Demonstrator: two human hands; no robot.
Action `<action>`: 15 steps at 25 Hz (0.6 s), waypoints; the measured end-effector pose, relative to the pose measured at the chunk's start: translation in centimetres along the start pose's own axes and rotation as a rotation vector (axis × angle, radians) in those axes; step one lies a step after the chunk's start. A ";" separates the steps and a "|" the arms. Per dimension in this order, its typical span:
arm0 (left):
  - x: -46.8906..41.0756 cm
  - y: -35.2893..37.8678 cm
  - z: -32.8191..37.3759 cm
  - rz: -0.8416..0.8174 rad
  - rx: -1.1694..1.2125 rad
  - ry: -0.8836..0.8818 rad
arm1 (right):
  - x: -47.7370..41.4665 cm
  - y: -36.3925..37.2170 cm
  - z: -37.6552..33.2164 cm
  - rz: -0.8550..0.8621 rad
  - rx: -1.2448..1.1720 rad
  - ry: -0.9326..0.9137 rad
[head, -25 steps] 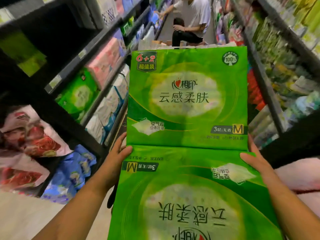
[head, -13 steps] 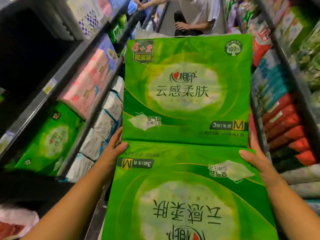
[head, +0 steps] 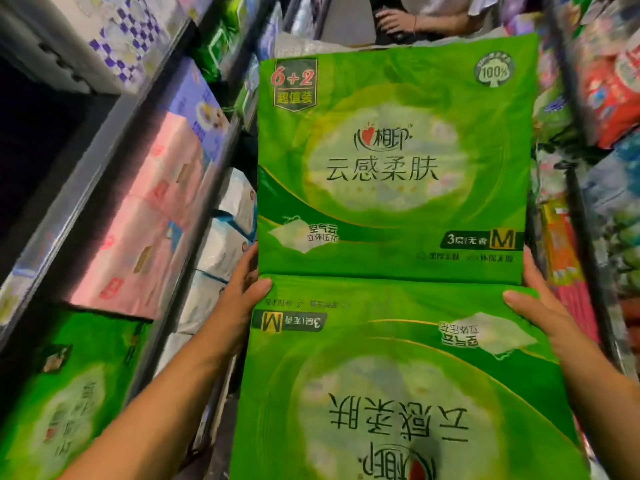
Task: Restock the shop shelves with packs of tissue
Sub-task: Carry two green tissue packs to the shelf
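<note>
You carry two green tissue packs between your bare hands, out in the aisle and off any shelf. The far pack [head: 391, 168] faces you right way up, its print readable; the near pack [head: 398, 386] lies upside down to you, and the two meet edge to edge along a seam that runs between your hands. Your left hand [head: 242, 292] is clamped on the left side at that seam, thumb laid over the near pack's top corner, fingers reaching behind the far pack's lower edge. Your right hand [head: 540, 306] is clamped on the right side the same way, thumb on the near pack's face, fingers up along the far pack's lower right edge. To your left runs a shelf [head: 104, 157] whose front edge slants from lower left up to the right. Under that edge sit pink packs [head: 152, 216], and at the lower left a green pack [head: 65, 393] of the same kind as yours, both blurred. White packs [head: 225, 244] stand on a lower shelf just beside your left hand. To your right, shelves hold mixed goods [head: 609, 81], too blurred to name. Past the far pack's top edge another person's hand [head: 394, 20] shows.
</note>
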State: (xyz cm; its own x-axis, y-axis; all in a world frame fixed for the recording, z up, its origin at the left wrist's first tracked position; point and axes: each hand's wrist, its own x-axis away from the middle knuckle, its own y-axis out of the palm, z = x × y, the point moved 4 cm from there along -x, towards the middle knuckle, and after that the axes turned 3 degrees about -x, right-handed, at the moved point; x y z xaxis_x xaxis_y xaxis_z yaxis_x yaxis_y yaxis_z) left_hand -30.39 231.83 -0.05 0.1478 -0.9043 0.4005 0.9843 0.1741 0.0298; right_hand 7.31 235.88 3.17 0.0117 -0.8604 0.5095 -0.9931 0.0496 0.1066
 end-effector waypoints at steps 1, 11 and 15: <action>-2.9 -0.8 0.3 0.000 -0.006 -0.013 | -2.8 1.6 -0.2 0.009 0.012 0.000; -27.5 -9.7 -5.7 0.074 -0.050 -0.121 | -30.0 10.0 6.0 -0.115 0.029 0.058; -34.9 -13.2 -11.4 0.036 -0.088 -0.173 | -37.6 13.3 11.1 -0.077 0.053 0.096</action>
State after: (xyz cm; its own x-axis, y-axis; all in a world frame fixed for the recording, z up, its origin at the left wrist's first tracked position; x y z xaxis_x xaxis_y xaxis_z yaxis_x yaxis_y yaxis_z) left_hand -47.41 256.62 -24.89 0.1717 -0.8165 0.5512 0.9844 0.1637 -0.0642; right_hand -7.65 263.21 -24.06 0.0966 -0.8078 0.5814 -0.9936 -0.0436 0.1044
